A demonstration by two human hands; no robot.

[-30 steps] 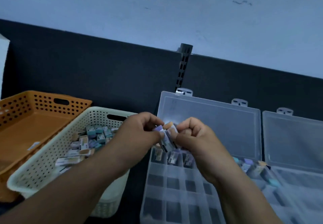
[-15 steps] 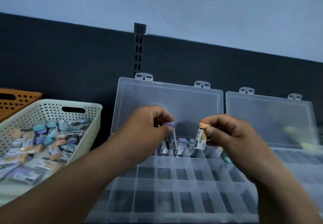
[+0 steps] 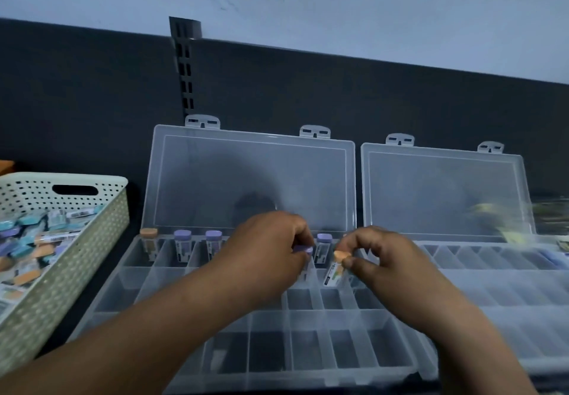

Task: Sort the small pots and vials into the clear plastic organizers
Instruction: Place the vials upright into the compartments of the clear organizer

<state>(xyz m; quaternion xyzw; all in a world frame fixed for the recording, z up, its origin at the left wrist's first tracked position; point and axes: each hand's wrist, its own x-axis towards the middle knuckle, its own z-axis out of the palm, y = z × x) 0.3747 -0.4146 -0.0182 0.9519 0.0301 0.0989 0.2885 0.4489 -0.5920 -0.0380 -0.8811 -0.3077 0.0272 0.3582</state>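
The left clear organizer (image 3: 172, 283) lies open beside the right organizer (image 3: 508, 296), a cream basket (image 3: 77, 259) of loose vials (image 3: 27, 240) to its left. Above its back rows, the left hand (image 3: 271, 250) pinches a purple-capped vial (image 3: 303, 250); the right hand (image 3: 388, 262) pinches an orange-capped vial (image 3: 336, 267), tilted.

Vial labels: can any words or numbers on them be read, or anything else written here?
Orange-capped vial in the right hand: label too blurred to read.
Purple-capped vial in the left hand: label mostly hidden.
Standing vials in the organizer: labels too small to read.
Vials in the basket: labels too blurred.
No other writing shows.
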